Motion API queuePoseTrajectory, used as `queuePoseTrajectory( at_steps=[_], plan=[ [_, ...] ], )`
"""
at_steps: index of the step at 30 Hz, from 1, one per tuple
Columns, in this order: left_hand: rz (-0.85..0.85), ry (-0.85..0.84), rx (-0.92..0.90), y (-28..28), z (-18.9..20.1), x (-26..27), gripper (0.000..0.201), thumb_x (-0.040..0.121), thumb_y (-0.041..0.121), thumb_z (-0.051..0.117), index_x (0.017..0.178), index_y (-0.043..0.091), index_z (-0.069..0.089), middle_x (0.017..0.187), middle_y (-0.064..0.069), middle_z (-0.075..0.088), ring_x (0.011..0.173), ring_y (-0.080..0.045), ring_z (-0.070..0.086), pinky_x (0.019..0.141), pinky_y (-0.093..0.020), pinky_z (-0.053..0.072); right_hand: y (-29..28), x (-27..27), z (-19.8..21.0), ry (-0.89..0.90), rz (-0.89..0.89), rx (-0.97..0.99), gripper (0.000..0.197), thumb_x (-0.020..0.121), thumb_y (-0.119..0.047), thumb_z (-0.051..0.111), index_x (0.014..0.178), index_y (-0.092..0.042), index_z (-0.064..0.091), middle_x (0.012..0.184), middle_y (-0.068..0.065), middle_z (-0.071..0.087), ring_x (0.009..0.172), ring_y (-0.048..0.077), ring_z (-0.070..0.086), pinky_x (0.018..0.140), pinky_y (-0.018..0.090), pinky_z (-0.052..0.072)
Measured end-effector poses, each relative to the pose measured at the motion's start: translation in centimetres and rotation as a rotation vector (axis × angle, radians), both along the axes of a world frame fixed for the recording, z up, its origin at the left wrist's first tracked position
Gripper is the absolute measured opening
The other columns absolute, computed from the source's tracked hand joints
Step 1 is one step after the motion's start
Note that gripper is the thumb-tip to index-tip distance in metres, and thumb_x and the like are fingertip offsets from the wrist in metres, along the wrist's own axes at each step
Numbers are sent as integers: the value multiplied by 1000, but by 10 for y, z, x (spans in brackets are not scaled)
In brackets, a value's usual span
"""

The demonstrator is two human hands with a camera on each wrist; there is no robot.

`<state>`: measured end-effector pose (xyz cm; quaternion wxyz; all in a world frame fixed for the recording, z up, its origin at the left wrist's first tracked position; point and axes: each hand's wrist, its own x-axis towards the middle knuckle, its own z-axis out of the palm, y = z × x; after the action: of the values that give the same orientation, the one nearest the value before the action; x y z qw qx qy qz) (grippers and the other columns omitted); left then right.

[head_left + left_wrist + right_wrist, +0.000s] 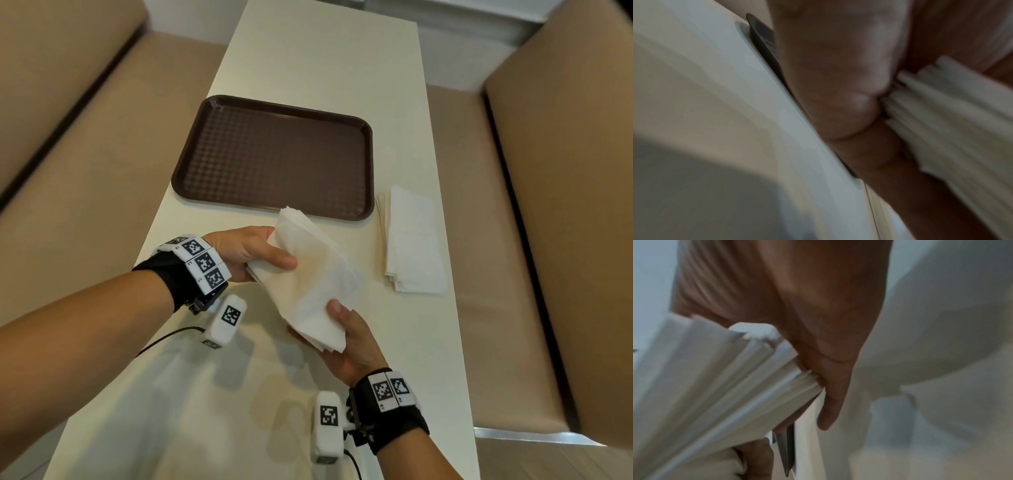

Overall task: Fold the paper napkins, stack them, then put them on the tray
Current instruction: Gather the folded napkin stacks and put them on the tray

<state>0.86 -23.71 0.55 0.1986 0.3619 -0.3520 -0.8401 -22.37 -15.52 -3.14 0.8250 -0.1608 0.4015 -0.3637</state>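
A thick stack of white paper napkins (310, 277) hangs tilted above the table, held at both ends. My left hand (251, 251) grips its far left end, thumb on top. My right hand (346, 337) holds the near end, thumb on top and palm beneath. The left wrist view shows the stack's layered edges (937, 113) against my fingers (838, 91). In the right wrist view the napkin edges (719, 382) press into my palm (818, 321). The brown tray (274, 156) lies bare just beyond the stack.
A second pile of white napkins (412, 240) lies flat on the cream table (308, 51), right of the tray, near the table's right edge. Beige padded benches (68, 171) flank the table on both sides.
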Motion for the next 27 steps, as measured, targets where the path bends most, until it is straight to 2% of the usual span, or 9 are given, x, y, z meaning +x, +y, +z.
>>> queuePoseTrajectory(
  at_steps=[4,7,13,18,20,22,24,26,27],
  plan=[
    [110,-106,-22,-3,-2,11,40,86,0,67,127,1,63,128,-25,65,115,-39,65,93,-45,57,-4,-7,-3,-16,-98,78,84,62,-19,94,136,-7,57,132,21,66,118,38,66,93,55,57],
    [169,-227,-43,-4,-4,17,40,85,2,73,124,2,64,125,-22,68,113,-37,67,90,-43,58,-9,-10,-4,18,-117,85,61,74,-8,79,132,-6,61,129,22,67,117,39,67,95,55,56],
    [226,-440,-131,-8,-10,10,37,86,3,74,122,7,66,116,-9,75,109,-28,71,92,-38,56,-21,-3,4,89,-141,111,66,75,-8,81,137,-8,56,128,21,68,114,38,68,81,53,60],
    [266,-556,-96,-14,-20,14,29,92,8,68,121,13,67,114,-8,75,106,-31,71,91,-48,58,-33,-5,10,289,-92,94,17,90,8,65,107,7,66,101,25,70,79,34,74,60,40,61],
    [268,-606,-113,-18,-20,14,23,96,12,63,119,13,68,113,-11,75,103,-32,72,86,-42,57,-36,-8,9,366,-96,83,15,92,8,61,106,10,65,95,24,70,78,34,73,60,40,60],
    [304,-749,-280,-23,-20,16,15,99,19,60,111,15,67,108,-12,73,95,-29,70,79,-37,53,-40,-13,8,422,-107,92,16,92,7,57,106,8,65,93,22,71,77,35,73,58,40,59],
    [352,-1057,-626,-32,-24,23,14,96,25,62,110,23,64,111,-2,67,97,-21,63,82,-34,52,-42,-19,8,448,-120,125,17,92,4,56,107,5,63,95,22,70,78,38,71,57,40,59],
    [239,-1307,-913,-42,-35,31,34,95,26,63,128,28,58,128,2,56,114,-22,53,96,-41,47,-43,-23,8,440,-114,143,21,93,-3,60,113,0,62,101,20,69,87,40,69,59,42,59],
    [140,-1392,-958,-47,-40,34,41,95,25,62,136,29,55,136,2,51,122,-23,48,101,-44,42,-43,-24,8,435,-103,136,23,92,-7,65,115,-4,64,104,18,71,91,38,69,61,42,59]
  ],
)
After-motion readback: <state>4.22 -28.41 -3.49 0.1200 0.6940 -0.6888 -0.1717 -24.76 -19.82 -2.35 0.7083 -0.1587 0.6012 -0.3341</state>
